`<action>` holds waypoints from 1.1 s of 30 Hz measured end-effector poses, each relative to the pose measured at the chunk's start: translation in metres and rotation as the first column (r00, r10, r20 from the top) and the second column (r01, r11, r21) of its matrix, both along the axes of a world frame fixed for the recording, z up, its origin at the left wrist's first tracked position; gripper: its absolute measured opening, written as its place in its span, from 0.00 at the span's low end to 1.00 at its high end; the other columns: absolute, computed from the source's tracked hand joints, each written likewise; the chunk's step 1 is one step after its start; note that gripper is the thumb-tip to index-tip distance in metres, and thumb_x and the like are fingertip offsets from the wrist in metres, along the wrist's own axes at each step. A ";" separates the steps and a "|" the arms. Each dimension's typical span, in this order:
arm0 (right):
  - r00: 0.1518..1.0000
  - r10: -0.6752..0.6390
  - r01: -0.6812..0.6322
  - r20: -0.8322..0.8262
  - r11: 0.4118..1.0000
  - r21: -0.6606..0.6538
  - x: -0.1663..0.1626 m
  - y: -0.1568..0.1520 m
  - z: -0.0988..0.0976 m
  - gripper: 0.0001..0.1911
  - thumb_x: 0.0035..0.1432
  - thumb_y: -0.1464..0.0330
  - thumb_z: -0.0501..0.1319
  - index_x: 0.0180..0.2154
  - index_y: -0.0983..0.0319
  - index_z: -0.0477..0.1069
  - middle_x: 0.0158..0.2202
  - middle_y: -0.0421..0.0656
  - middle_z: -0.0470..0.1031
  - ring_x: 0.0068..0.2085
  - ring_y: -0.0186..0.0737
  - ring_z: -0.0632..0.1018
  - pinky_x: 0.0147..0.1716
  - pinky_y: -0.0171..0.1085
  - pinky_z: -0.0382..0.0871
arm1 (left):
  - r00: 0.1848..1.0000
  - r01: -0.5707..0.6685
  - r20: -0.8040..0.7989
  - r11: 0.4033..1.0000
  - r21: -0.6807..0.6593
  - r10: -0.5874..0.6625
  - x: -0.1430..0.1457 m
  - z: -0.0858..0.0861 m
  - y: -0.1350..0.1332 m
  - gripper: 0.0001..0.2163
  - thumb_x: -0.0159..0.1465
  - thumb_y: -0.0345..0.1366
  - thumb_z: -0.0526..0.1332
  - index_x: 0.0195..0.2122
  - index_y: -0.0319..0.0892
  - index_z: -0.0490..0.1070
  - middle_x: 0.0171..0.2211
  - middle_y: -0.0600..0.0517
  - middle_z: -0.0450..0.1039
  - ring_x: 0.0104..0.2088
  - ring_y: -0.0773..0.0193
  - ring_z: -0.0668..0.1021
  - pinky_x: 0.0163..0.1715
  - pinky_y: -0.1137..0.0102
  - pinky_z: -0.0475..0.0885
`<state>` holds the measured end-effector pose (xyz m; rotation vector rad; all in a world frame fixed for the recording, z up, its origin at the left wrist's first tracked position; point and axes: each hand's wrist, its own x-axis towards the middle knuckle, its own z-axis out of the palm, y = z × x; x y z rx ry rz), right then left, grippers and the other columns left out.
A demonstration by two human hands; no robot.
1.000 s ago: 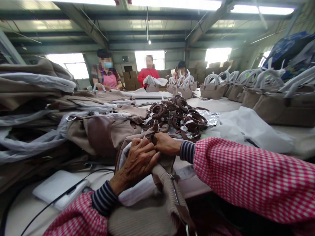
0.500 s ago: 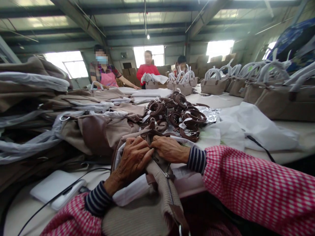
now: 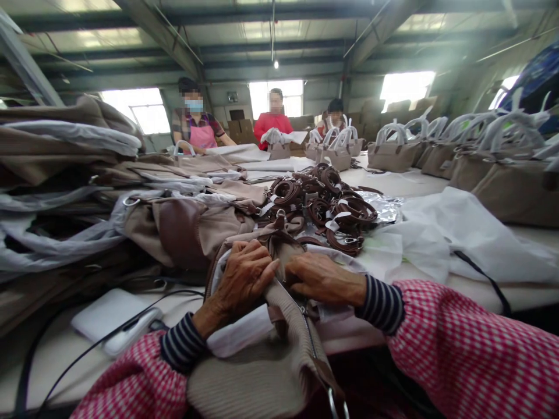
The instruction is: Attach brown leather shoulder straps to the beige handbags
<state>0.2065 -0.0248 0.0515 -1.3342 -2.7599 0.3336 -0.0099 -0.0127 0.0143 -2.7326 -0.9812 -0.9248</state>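
A beige ribbed handbag with brown trim lies in front of me, its top opening facing up. A metal zipper runs along its upper edge towards me. My left hand grips the bag's edge near the far end, fingers curled over it and thumb pointing right. Just to the right, my right hand is closed at the zipper's far stretch, its fingertips partly hidden by the bag's edge. White wrapping shows beneath my left wrist.
Coiled brown straps lie beyond the bag. Stacked beige bags rise on the left, near a white device with a black cable. White sheeting and upright bags are at right. Several people stand across the table.
The view has shifted, so the scene sits further right. My right hand has drawn slightly away from my left, which keeps its hold on the bag.
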 end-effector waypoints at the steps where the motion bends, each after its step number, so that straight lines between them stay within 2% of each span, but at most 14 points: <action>1: 0.999 -0.019 0.018 0.044 1.000 0.005 -0.002 -0.001 0.001 0.06 0.62 0.71 0.65 0.40 0.66 0.79 0.41 0.50 0.82 0.40 0.45 0.78 0.34 0.38 0.58 | 1.000 -0.008 -0.002 1.000 -0.001 0.008 0.000 0.000 0.000 0.23 0.79 0.40 0.49 0.27 0.42 0.70 0.31 0.51 0.74 0.38 0.59 0.72 0.44 0.56 0.59; 5: 0.994 -0.046 0.043 0.102 0.998 0.037 -0.010 -0.001 -0.001 0.06 0.64 0.69 0.64 0.39 0.65 0.79 0.40 0.50 0.83 0.40 0.46 0.79 0.33 0.39 0.58 | 0.999 -0.042 -0.002 0.999 -0.014 0.042 0.001 0.003 -0.003 0.20 0.79 0.39 0.49 0.33 0.42 0.75 0.37 0.51 0.79 0.43 0.58 0.75 0.49 0.55 0.61; 7: 0.993 -0.050 0.043 0.106 0.997 0.071 -0.011 -0.001 -0.005 0.07 0.65 0.68 0.64 0.40 0.66 0.78 0.41 0.51 0.83 0.41 0.47 0.80 0.34 0.39 0.60 | 0.998 -0.058 -0.005 0.998 0.015 0.058 0.000 0.005 -0.006 0.17 0.78 0.37 0.51 0.37 0.42 0.77 0.46 0.50 0.81 0.51 0.55 0.76 0.55 0.53 0.61; 9: 0.995 -0.037 0.026 0.098 0.994 0.111 -0.010 0.000 -0.010 0.08 0.66 0.68 0.63 0.41 0.66 0.77 0.42 0.51 0.83 0.41 0.47 0.80 0.35 0.40 0.61 | 0.997 -0.073 -0.005 0.996 0.056 0.073 -0.001 0.005 -0.008 0.14 0.77 0.36 0.53 0.40 0.43 0.78 0.52 0.49 0.81 0.61 0.52 0.73 0.62 0.50 0.57; 11: 0.996 -0.020 0.005 0.087 0.986 0.169 -0.010 0.004 -0.015 0.07 0.67 0.69 0.61 0.42 0.65 0.77 0.41 0.51 0.82 0.41 0.47 0.81 0.36 0.40 0.61 | 0.996 -0.087 0.006 0.994 0.068 0.086 0.000 0.004 -0.009 0.13 0.77 0.35 0.53 0.42 0.43 0.78 0.53 0.50 0.81 0.66 0.52 0.70 0.66 0.48 0.55; 13: 0.996 -0.018 -0.003 0.086 0.970 0.242 -0.012 0.014 -0.019 0.08 0.67 0.71 0.59 0.44 0.65 0.76 0.42 0.51 0.82 0.40 0.47 0.81 0.36 0.40 0.62 | 0.995 -0.103 0.018 0.994 0.038 0.103 0.001 0.004 -0.009 0.12 0.77 0.35 0.54 0.43 0.44 0.78 0.51 0.50 0.82 0.65 0.53 0.70 0.67 0.50 0.57; 16: 0.994 -0.085 0.057 0.071 0.942 0.331 -0.020 0.036 -0.022 0.10 0.68 0.71 0.58 0.47 0.64 0.75 0.43 0.52 0.82 0.41 0.48 0.81 0.35 0.39 0.62 | 0.983 -0.183 0.012 0.983 -0.031 0.183 0.004 0.008 -0.004 0.08 0.74 0.35 0.58 0.42 0.43 0.78 0.48 0.48 0.81 0.59 0.52 0.74 0.63 0.53 0.64; 19: 0.986 -0.166 0.144 0.028 0.918 0.370 -0.030 0.054 -0.025 0.11 0.70 0.71 0.55 0.49 0.65 0.74 0.46 0.54 0.81 0.42 0.48 0.81 0.35 0.39 0.63 | 0.948 -0.316 -0.077 0.945 -0.088 0.310 0.006 0.016 0.008 0.06 0.70 0.34 0.61 0.43 0.43 0.77 0.43 0.47 0.79 0.48 0.52 0.78 0.51 0.57 0.71; 21: 0.980 -0.197 0.181 0.002 0.905 0.385 -0.033 0.058 -0.029 0.13 0.72 0.72 0.52 0.49 0.65 0.74 0.47 0.54 0.80 0.41 0.48 0.81 0.34 0.39 0.62 | 0.912 -0.396 -0.156 0.913 -0.094 0.379 0.009 0.022 0.020 0.07 0.68 0.34 0.61 0.45 0.44 0.77 0.38 0.47 0.77 0.40 0.53 0.78 0.41 0.60 0.71; 23: 0.976 -0.219 0.210 -0.023 0.895 0.393 -0.033 0.057 -0.033 0.13 0.73 0.71 0.51 0.49 0.65 0.74 0.47 0.54 0.80 0.41 0.47 0.81 0.34 0.39 0.62 | 0.891 -0.428 -0.206 0.900 -0.080 0.405 0.013 0.025 0.030 0.07 0.67 0.33 0.62 0.44 0.45 0.78 0.35 0.48 0.75 0.37 0.53 0.77 0.38 0.60 0.69; 26: 0.971 -0.231 0.234 -0.057 0.890 0.392 -0.028 0.052 -0.038 0.12 0.72 0.71 0.52 0.48 0.65 0.74 0.45 0.52 0.80 0.41 0.45 0.81 0.35 0.38 0.62 | 0.903 -0.373 -0.250 0.926 -0.052 0.350 0.019 0.027 0.040 0.07 0.66 0.29 0.61 0.38 0.46 0.79 0.35 0.47 0.76 0.43 0.50 0.75 0.44 0.55 0.69; 28: 0.971 -0.228 0.238 -0.073 0.891 0.387 -0.025 0.051 -0.041 0.11 0.71 0.73 0.53 0.47 0.65 0.74 0.45 0.51 0.80 0.42 0.45 0.81 0.36 0.38 0.61 | 0.912 -0.335 -0.259 0.942 -0.021 0.319 0.022 0.026 0.043 0.08 0.66 0.28 0.61 0.39 0.46 0.79 0.45 0.45 0.77 0.51 0.46 0.72 0.50 0.49 0.67; 30: 0.971 -0.220 0.239 -0.091 0.893 0.383 -0.023 0.052 -0.046 0.11 0.71 0.72 0.54 0.46 0.65 0.75 0.45 0.51 0.80 0.42 0.45 0.80 0.37 0.38 0.61 | 0.920 -0.304 -0.260 0.953 -0.007 0.292 0.022 0.026 0.047 0.09 0.65 0.28 0.62 0.41 0.45 0.80 0.55 0.44 0.73 0.57 0.44 0.69 0.53 0.46 0.65; 33: 0.967 -0.209 0.248 -0.144 0.898 0.364 -0.024 0.058 -0.052 0.10 0.70 0.71 0.56 0.45 0.64 0.75 0.44 0.50 0.80 0.42 0.45 0.80 0.37 0.38 0.62 | 0.926 -0.268 -0.283 0.963 -0.033 0.249 0.022 0.027 0.056 0.09 0.62 0.27 0.63 0.38 0.46 0.82 0.56 0.45 0.71 0.57 0.47 0.69 0.50 0.51 0.68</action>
